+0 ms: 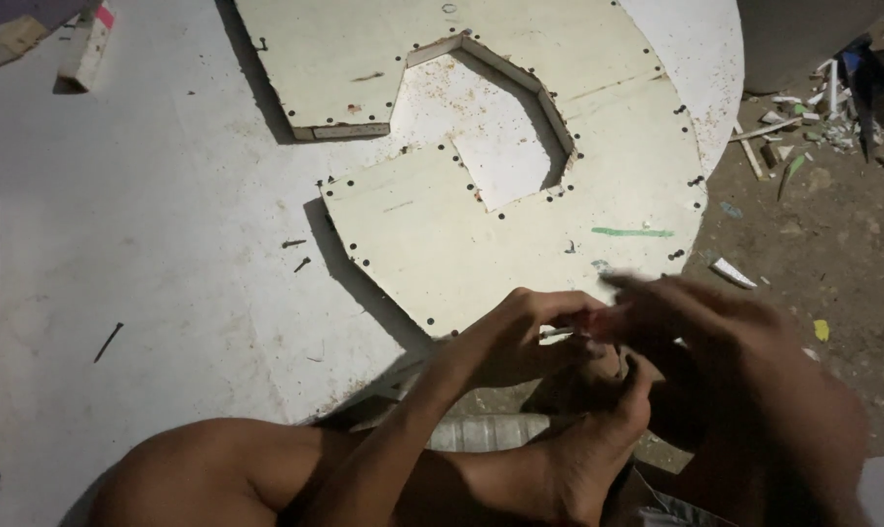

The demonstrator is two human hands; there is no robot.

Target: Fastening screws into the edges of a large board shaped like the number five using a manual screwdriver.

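Note:
My left hand is curled, with its fingertips pinching a small pale sliver near the lower middle of the view. Blurred by motion, my right hand meets it from the right; whether it grips the sliver too I cannot tell. Both hands hover just in front of a cream C-shaped board studded with dark screws along its edges. That board lies on a large white round sheet. My bare knee and foot sit below the hands.
Loose dark nails lie on the white sheet at the left. A wood block with a pink end sits top left. Dirt floor at the right holds wood scraps and litter. A clear plastic item lies under my leg.

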